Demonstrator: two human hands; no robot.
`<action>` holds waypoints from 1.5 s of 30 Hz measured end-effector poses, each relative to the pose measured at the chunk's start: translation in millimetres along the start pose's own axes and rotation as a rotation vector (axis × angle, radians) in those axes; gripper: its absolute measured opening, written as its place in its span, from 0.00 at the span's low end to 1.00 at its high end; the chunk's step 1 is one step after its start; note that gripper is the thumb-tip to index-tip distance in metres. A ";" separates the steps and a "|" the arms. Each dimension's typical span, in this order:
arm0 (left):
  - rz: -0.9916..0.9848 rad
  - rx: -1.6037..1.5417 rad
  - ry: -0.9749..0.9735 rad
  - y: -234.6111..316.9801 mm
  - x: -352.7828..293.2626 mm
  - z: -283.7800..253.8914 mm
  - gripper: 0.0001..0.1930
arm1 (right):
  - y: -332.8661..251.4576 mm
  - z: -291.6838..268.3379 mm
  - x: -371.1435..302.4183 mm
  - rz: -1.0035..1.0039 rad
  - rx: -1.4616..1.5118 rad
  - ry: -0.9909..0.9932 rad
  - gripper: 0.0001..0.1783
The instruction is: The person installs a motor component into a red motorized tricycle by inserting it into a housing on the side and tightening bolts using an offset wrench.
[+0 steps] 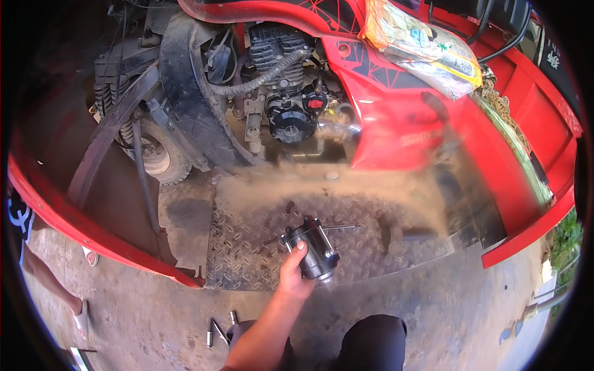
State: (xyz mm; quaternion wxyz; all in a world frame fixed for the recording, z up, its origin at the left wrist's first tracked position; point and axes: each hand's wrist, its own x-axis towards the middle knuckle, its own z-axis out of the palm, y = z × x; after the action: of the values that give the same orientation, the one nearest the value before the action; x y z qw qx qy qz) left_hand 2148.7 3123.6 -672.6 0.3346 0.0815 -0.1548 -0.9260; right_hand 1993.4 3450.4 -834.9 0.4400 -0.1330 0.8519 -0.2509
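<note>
My left hand (293, 272) is wrapped round a black cylindrical motor (314, 252), thumb on its near side and the other fingers hidden behind it. Long bolts run along the motor's casing, and a silver end points down toward me. A thin metal rod (340, 227) shows beside its upper right; I cannot tell whether it is attached or lies on the plate. The motor is over a worn diamond-patterned footplate (247, 247). Beyond it, the black finned engine (281, 80) is exposed in the red vehicle. My right hand is out of view.
Red side panels (396, 130) flank the engine, and a red rail (105, 241) curves along the left. A few slim metal tools (216, 331) lie on the concrete by my left knee. Another person's leg (59, 281) stands at far left. A plastic bag (427, 46) rests on top.
</note>
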 end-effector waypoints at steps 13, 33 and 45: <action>-0.044 -0.071 -0.047 -6.5 21.4 -9.6 0.29 | 45.8 -36.8 -57.4 0.075 -0.110 0.065 0.17; 0.129 -0.112 0.105 -3.9 55.9 -5.4 0.32 | -139.6 -165.9 -101.1 -0.666 0.301 0.448 0.08; 0.353 0.178 0.150 49.1 32.1 62.6 0.33 | -558.4 -98.7 68.2 -1.184 0.303 0.244 0.41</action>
State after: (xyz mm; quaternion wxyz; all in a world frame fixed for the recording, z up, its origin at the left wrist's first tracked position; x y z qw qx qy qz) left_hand 2137.4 3081.7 -598.6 0.4936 0.1512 -0.2224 -0.8270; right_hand 1876.6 2982.2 -529.3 0.1399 -0.4892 0.6329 -0.5836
